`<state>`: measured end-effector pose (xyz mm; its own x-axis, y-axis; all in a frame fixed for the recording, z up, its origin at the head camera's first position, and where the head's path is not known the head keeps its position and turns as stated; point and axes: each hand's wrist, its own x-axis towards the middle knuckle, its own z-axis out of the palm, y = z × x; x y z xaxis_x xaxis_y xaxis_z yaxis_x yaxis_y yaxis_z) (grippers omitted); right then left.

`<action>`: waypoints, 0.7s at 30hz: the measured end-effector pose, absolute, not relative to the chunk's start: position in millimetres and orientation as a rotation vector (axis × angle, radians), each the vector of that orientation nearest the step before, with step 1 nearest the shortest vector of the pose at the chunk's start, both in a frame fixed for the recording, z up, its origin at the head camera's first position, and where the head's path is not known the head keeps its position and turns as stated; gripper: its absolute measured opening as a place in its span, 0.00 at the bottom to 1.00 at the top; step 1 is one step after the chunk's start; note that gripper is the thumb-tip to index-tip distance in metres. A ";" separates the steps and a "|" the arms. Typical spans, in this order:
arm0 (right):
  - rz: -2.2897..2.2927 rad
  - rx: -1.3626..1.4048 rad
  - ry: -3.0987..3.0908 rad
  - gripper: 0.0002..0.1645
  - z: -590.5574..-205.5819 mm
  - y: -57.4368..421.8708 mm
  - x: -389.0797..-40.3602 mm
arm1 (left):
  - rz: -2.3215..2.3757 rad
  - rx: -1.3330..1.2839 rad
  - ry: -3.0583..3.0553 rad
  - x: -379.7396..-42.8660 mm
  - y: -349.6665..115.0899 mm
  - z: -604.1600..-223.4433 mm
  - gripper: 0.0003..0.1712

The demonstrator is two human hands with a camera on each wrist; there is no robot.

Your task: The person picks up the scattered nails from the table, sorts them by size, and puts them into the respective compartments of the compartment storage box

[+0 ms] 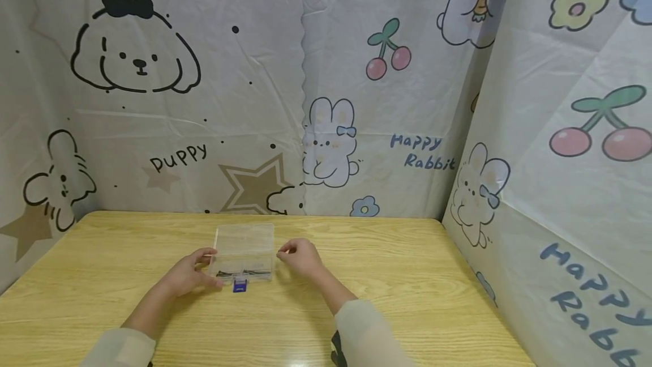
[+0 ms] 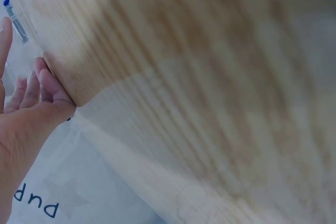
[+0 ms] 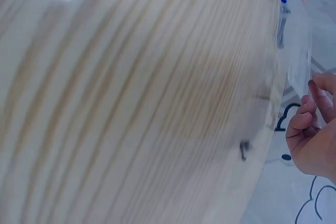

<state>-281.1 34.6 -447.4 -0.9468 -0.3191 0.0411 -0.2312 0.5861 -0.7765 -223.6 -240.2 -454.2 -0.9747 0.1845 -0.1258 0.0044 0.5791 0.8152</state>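
A clear plastic box (image 1: 244, 252) with a blue latch (image 1: 240, 286) at its front stands on the wooden table. Several thin dark pieces, like small screws or nails (image 1: 257, 272), lie inside along the front. My left hand (image 1: 191, 273) holds the box's left side, thumb near the front corner and fingers farther back. Beside the right edge is my right hand (image 1: 303, 258), its fingers bent and thumb and index finger close together. In the right wrist view, those fingertips (image 3: 314, 83) are by the box's edge with a tiny dark spot there; whether they pinch anything is unclear.
The light wooden table (image 1: 407, 287) extends around the box on every side. Behind it and along the right hangs a printed cloth (image 1: 244, 101) with cartoon animals, cherries and flowers. A dark mark (image 3: 244, 149) shows on the wood in the right wrist view.
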 end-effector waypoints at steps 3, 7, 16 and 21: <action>-1.264 -0.479 2.724 0.08 -447.9 44.7 -281.3 | 1.355 0.162 2.608 -222.6 -239.6 -452.8 0.53; -1.221 -0.511 2.759 0.07 -448.5 58.6 -280.7 | 1.368 0.168 2.596 -222.2 -239.4 -452.3 0.53; -1.183 -0.501 2.752 0.07 -449.6 88.5 -276.2 | 1.356 0.165 2.608 -223.8 -240.4 -454.5 0.52; -1.149 -0.526 2.733 0.07 -453.8 103.3 -275.4 | 1.343 0.154 2.614 -224.5 -240.1 -455.3 0.53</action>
